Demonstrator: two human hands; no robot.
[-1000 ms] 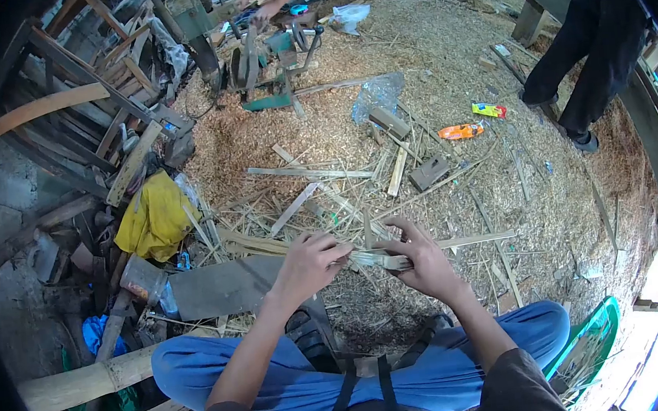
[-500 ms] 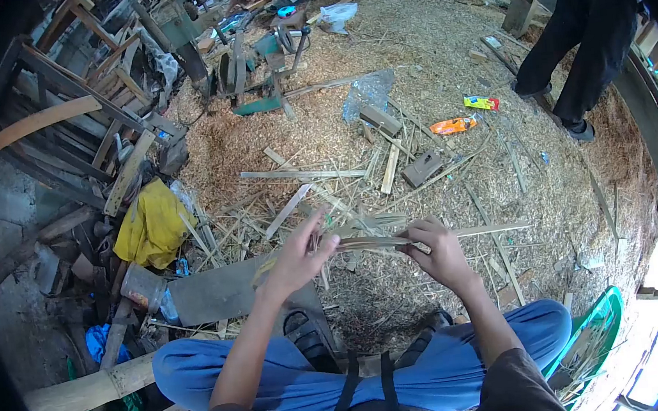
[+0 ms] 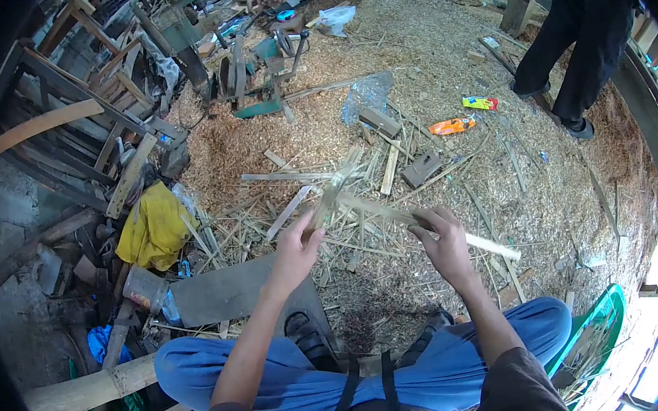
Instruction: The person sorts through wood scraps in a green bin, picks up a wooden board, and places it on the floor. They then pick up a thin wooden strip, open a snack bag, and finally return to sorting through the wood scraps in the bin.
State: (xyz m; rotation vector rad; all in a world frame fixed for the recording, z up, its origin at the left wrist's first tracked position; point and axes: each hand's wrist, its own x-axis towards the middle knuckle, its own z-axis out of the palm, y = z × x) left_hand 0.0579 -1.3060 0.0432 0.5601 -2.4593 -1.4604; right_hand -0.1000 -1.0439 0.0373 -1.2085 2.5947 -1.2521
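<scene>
In my left hand (image 3: 299, 243), wrapped fingers hold a small bundle of flat strips (image 3: 331, 197) that points up and to the right. My right hand (image 3: 443, 241) pinches a single long strip (image 3: 380, 209); one end reaches toward the bundle and the pale other end sticks out to the lower right. Motion blurs the strips, so whether they touch is unclear. Below the hands are my blue-trousered legs, with scattered slivers and shavings on the ground beyond.
A grey board (image 3: 223, 291) and a yellow cloth (image 3: 151, 227) lie at left. Wood blocks (image 3: 421, 170), an orange wrapper (image 3: 453, 126) and a green machine (image 3: 262, 106) are farther ahead. One person's hands show at the top; another person (image 3: 584, 34) stands at right.
My left hand has closed round the bundle and tilted it upward. The strip in my right hand is now apart from most of the bundle and slants down to the right.
</scene>
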